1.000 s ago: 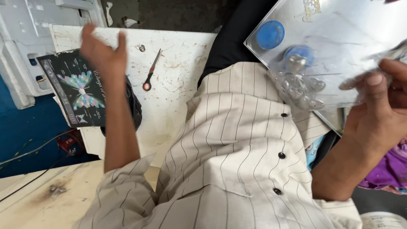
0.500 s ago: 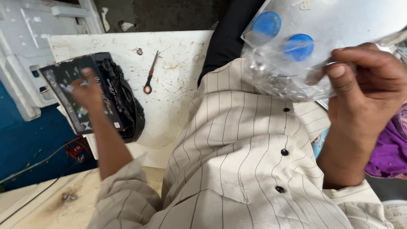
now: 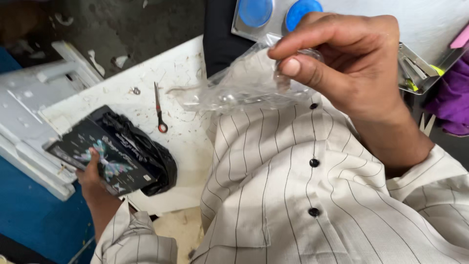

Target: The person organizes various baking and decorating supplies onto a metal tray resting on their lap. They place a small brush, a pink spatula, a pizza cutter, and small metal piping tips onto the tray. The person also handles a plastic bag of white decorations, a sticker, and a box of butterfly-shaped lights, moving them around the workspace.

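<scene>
My right hand point(image 3: 351, 63) is raised near the camera and pinches a crumpled clear plastic bag point(image 3: 234, 90) with small clear pieces inside. My left hand point(image 3: 93, 178) grips the lower edge of a flat black box point(image 3: 105, 159) printed with a pale butterfly. The box rests over a black plastic bag point(image 3: 151, 156) on a scratched white tabletop point(image 3: 190, 132). My striped, buttoned shirt fills the lower right of the view.
Small red-handled snips point(image 3: 159, 112) lie on the tabletop past the box. A grey-white plastic frame point(image 3: 34, 112) sits at the left over a blue surface. A clear tray with two blue round lids point(image 3: 254, 10) is at the top, with purple cloth point(image 3: 452, 102) at the right.
My left hand dropped from the air onto the black box and took hold of it. My right hand brought the clear bag closer and to the left.
</scene>
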